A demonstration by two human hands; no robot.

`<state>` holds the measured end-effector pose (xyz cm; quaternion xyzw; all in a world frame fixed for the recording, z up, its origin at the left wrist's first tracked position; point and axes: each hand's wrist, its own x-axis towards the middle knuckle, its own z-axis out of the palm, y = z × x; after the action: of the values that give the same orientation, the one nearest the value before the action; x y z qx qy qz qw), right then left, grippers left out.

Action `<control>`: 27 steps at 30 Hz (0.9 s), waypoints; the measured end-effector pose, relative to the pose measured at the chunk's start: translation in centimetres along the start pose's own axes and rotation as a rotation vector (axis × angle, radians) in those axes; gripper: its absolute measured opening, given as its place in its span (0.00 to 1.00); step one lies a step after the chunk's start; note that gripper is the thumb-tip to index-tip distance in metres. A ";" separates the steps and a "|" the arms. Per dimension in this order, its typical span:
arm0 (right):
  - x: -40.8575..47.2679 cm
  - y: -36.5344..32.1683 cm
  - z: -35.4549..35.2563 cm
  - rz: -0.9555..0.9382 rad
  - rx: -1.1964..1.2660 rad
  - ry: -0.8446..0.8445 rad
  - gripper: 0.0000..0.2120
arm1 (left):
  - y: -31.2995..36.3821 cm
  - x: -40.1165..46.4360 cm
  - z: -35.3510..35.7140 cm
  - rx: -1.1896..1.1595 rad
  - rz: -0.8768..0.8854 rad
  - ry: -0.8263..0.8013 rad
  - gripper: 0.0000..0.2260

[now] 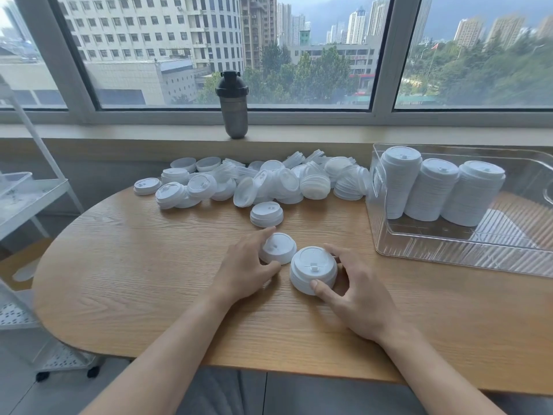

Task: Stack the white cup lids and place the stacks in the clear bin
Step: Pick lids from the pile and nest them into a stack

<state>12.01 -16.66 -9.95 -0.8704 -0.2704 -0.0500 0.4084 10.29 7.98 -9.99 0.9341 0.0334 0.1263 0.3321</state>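
Head view: your left hand (244,266) pinches a single white lid (277,248) between forefinger and thumb; your right hand (356,290) curls thumb and fingers round a short lid stack (313,270) just beside it on the wooden table (149,265). Seat the lid squarely, rims aligned, before pressing. Clear bin (449,250) at right holds three tall stacks (434,190); loose lid pile (254,181) waits behind.
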 end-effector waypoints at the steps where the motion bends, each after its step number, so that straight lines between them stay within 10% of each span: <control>1: 0.0 0.0 0.0 0.001 0.002 -0.001 0.36 | -0.1 0.0 0.1 -0.007 -0.005 0.017 0.36; 10: 0.3 0.2 0.0 0.077 0.117 0.010 0.33 | 0.8 -0.9 0.1 -0.366 0.037 0.212 0.40; 27: 0.3 0.1 0.0 -0.006 0.127 0.068 0.15 | 4.1 -2.0 2.6 -0.216 0.193 0.011 0.36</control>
<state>12.32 -16.62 -9.93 -0.8397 -0.2617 -0.0633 0.4716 8.89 2.89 -9.76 0.8912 -0.0686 0.1655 0.4167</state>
